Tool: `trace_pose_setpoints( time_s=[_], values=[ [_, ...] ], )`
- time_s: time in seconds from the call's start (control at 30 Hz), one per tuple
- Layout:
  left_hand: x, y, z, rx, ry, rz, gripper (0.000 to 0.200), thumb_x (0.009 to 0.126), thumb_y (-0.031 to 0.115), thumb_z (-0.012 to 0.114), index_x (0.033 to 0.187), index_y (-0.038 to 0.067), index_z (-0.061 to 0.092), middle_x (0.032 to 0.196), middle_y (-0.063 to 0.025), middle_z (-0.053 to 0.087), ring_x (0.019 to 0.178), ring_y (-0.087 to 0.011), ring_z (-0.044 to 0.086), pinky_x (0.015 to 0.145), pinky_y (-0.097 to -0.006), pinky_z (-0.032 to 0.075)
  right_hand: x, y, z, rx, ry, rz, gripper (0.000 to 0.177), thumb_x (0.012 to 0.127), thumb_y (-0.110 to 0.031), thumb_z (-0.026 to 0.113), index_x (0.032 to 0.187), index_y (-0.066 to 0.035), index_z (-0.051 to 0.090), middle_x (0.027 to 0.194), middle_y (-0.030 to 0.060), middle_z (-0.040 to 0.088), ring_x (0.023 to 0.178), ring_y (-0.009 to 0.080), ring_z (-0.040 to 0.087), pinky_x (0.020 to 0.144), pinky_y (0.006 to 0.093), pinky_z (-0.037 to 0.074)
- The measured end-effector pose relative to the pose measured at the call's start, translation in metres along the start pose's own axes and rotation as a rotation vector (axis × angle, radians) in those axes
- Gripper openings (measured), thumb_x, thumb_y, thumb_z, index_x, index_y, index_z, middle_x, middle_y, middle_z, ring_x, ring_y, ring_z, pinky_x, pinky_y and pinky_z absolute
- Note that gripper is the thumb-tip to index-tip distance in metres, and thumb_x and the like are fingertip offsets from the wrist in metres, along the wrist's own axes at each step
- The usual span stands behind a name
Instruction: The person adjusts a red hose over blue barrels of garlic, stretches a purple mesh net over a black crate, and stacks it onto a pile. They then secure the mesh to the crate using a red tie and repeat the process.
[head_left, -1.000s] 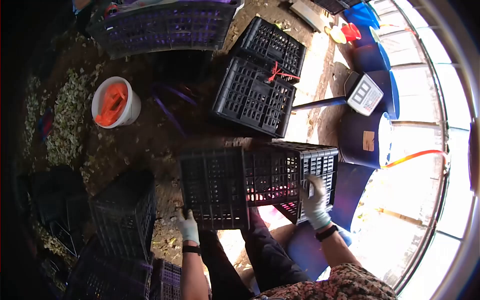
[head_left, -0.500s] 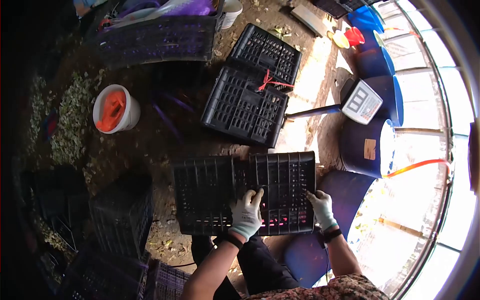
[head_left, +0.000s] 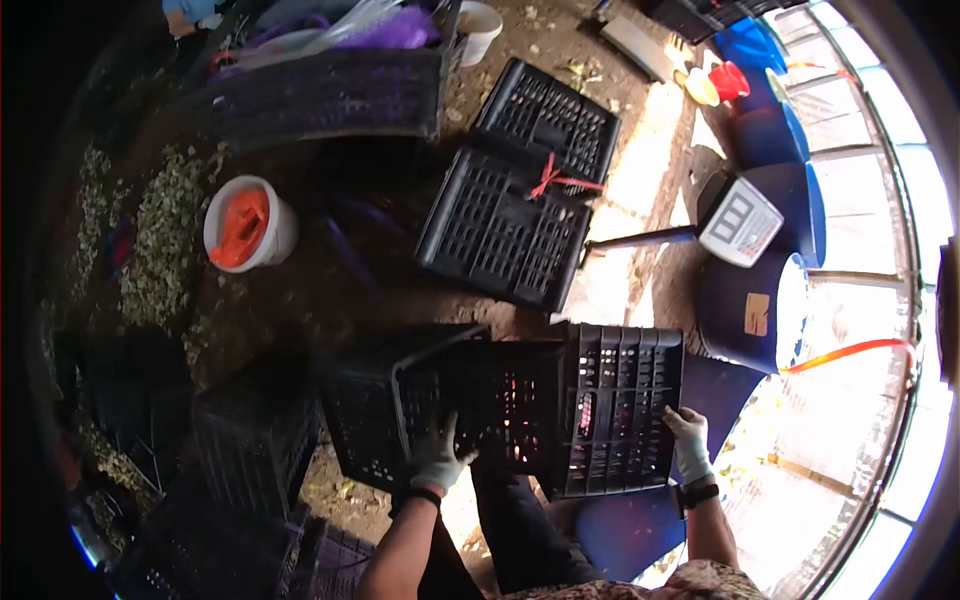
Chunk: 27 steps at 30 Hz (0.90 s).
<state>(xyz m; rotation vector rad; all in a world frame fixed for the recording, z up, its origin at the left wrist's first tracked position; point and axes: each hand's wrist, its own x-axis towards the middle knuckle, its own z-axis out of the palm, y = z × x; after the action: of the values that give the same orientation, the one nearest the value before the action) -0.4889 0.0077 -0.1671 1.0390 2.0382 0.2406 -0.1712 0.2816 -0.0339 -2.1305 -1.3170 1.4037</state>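
Both my hands wear pale work gloves. My right hand point(head_left: 690, 442) grips the outer right edge of a black plastic crate point(head_left: 628, 410) with slatted sides, held tilted before my legs. My left hand point(head_left: 440, 458) has its fingers spread against a second black crate point(head_left: 362, 425), which leans to the left. Dark latticework with pink specks showing through lies between the two crates; where one ends and the other begins is hard to make out there.
Beyond stand black crates point(head_left: 505, 225) with a red tie, beside a scale display point(head_left: 741, 222). Blue barrels point(head_left: 745, 310) line the right. At left are a white bucket point(head_left: 282, 235) holding something orange and a dark crate point(head_left: 245, 445). A person's sleeve point(head_left: 185, 12) shows top left.
The two crates have swung apart, the left one tilting leftward and the right one shifting right. My left hand has moved left and spread its fingers; my right hand has moved right.
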Motion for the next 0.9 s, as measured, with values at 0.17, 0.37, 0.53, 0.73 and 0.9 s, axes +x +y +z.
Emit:
trace_pose_setpoints(
  time_s=[0.17,0.37,0.53,0.73,0.9],
  values=[
    [0.004,-0.016,0.017,0.008,0.028,0.05,0.09,0.071,0.043,0.075,0.145,0.025,0.027,0.154,-0.0138,0.011,0.123,-0.0377,0.045,0.099,-0.0481,0.041,0.007,0.028,-0.024,0.064,0.05,0.122,0.02,0.084,-0.018,0.072,0.07,-0.006,0.062,0.064,-0.0064,0.055,0.055,0.0036,0.045,0.051,0.0206,0.035],
    [-0.002,-0.025,0.008,-0.024,-0.088,-0.063,0.089,0.071,0.038,0.076,0.145,0.026,0.028,0.153,-0.0152,0.015,0.125,-0.0366,0.043,0.103,-0.0478,0.038,-0.024,0.002,0.008,-0.105,-0.081,-0.075,0.023,0.085,-0.02,0.07,0.069,-0.006,0.06,0.065,-0.0064,0.053,0.057,0.0032,0.042,0.051,0.0216,0.033],
    [-0.025,-0.056,0.0,-0.213,0.151,-0.059,0.087,0.066,0.031,0.076,0.141,0.018,0.035,0.145,-0.0251,0.028,0.121,-0.0411,0.046,0.097,-0.0456,0.044,0.019,0.062,-0.006,-0.13,-0.174,0.144,0.02,0.084,-0.022,0.071,0.076,-0.006,0.063,0.066,-0.0052,0.057,0.056,0.0052,0.047,0.05,0.0225,0.035],
    [-0.02,-0.098,-0.02,-0.345,0.14,-0.242,0.088,0.069,0.023,0.07,0.145,0.014,0.027,0.147,-0.0267,0.025,0.126,-0.0419,0.04,0.1,-0.0405,0.043,-0.013,0.056,-0.004,-0.018,-0.216,0.182,0.016,0.085,-0.023,0.068,0.084,-0.008,0.064,0.072,-0.0052,0.057,0.06,0.0049,0.049,0.053,0.0223,0.036],
    [-0.027,-0.054,0.004,-0.259,0.077,-0.254,0.092,0.068,0.02,0.069,0.147,0.009,0.022,0.149,-0.0305,0.011,0.133,-0.0445,0.03,0.108,-0.0412,0.034,-0.073,-0.001,-0.038,0.073,-0.066,0.028,0.019,0.088,-0.019,0.062,0.072,-0.011,0.059,0.062,-0.0069,0.051,0.051,0.0041,0.042,0.047,0.022,0.03]
  ],
)
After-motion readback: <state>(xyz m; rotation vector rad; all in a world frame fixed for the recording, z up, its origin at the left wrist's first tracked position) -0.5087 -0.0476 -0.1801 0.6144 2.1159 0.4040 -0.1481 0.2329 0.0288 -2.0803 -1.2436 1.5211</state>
